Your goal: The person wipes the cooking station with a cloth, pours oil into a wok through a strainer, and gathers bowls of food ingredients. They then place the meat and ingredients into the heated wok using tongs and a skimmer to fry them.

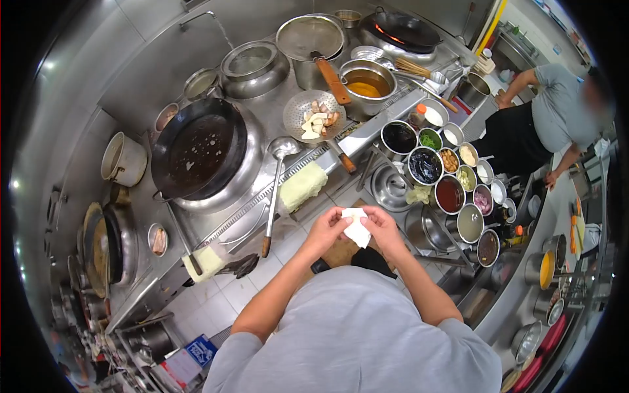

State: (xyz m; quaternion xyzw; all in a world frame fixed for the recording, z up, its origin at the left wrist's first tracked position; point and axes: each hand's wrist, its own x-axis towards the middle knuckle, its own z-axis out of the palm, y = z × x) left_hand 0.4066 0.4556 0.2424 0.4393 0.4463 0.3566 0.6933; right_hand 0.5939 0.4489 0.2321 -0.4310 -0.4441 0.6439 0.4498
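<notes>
In front of my body, my left hand (327, 229) and my right hand (384, 229) pinch a white paper tissue (356, 230) between thumbs and fingers. The tissue looks folded and carries a faint yellowish mark near its top. Closest to my hands on the stove side lies a folded pale yellow-green cloth (303, 186) on the stove's front edge. Beside it a ladle (283, 148) rests with its handle sticking out over the edge.
A large wok (200, 149) sits on the left burner. A perforated strainer (295, 112) holds pale chunks, near a pot of yellow oil (368, 85). Several seasoning containers (425, 165) stand on the right. A co-worker (557, 108) stands beyond them.
</notes>
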